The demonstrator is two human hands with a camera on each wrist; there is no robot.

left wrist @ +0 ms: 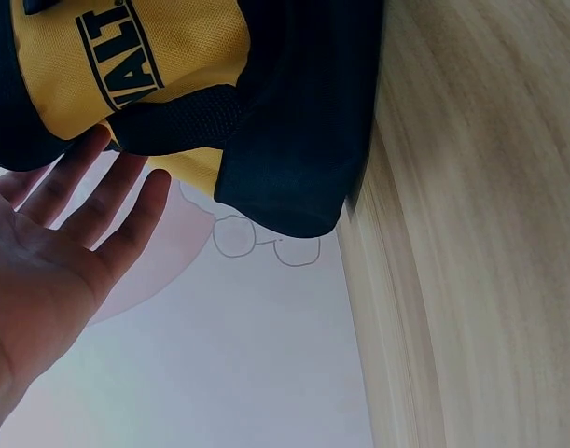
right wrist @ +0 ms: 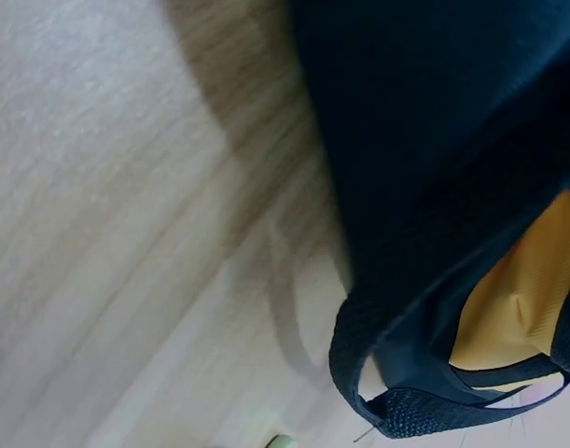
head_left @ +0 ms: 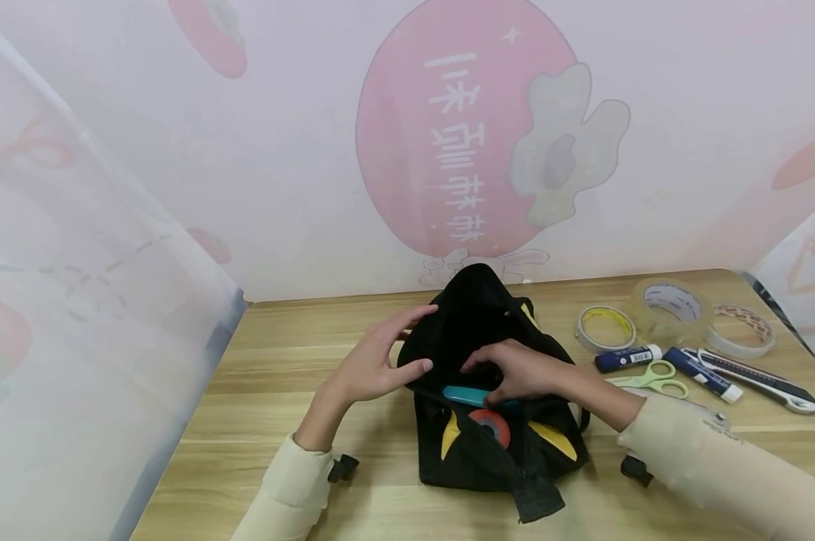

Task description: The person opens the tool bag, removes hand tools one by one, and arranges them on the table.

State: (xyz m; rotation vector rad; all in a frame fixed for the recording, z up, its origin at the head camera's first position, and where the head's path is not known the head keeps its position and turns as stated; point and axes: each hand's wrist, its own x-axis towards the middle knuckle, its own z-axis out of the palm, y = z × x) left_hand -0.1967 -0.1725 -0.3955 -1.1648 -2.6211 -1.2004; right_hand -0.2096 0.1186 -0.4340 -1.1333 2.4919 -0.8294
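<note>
A black and yellow tool bag (head_left: 448, 458) stands on the table with its top spread apart. My left hand (head_left: 373, 364) is at its left side, thumb by the rim. In the left wrist view, that hand's outstretched fingers (left wrist: 126, 224) touch the bag's outer wall. My right hand (head_left: 525, 368) reaches into the opening, fingers bent and spaced from the thumb. The thumb overlaps a turquoise object (head_left: 464, 396) inside, partly hidden. A red ring-shaped roll (head_left: 491, 427) shows at the near side. The right wrist view shows the bag's strap (right wrist: 424, 411), not the hand.
Right of the bag lie a yellow-cored tape roll (head_left: 606, 328), a wide clear tape roll (head_left: 671, 306) and another tape roll (head_left: 741, 330). Nearer are two glue sticks (head_left: 626, 358), green-handled scissors (head_left: 660, 376) and a utility knife (head_left: 762, 382). A printed backdrop (head_left: 299, 188) rises behind the table.
</note>
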